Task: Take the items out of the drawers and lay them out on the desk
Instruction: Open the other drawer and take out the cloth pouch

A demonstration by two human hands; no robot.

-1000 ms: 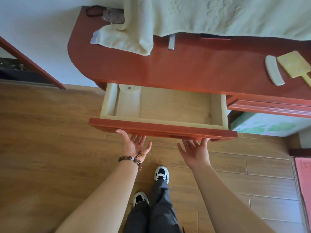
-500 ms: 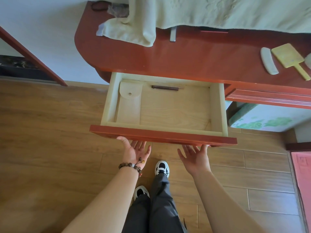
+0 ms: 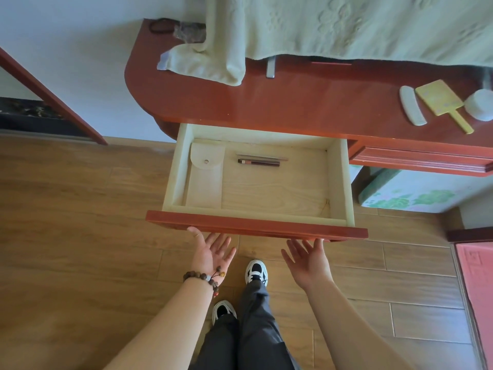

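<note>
A red-fronted drawer [image 3: 256,225] stands pulled far out from under the red desk [image 3: 306,102]. Inside lie a cream snap pouch [image 3: 205,180] at the left and two slim dark pens [image 3: 260,161] near the back. My left hand [image 3: 213,251] is palm up with its fingertips under the drawer front's left part. My right hand [image 3: 306,259] is palm up with its fingertips at the lower edge of the front, further right. Neither hand holds anything.
On the desk's right lie a white comb [image 3: 412,105], a yellow hand mirror [image 3: 440,102] and a white round jar [image 3: 480,105]. A pale green cloth [image 3: 346,25] hangs over the desk's back. A second drawer [image 3: 418,160] at the right is shut. My feet stand on the wooden floor [image 3: 80,236].
The drawer has slid out further, uncovering the pouch and then the pens. Both hands stayed palm up under its front edge and came back towards me with it.
</note>
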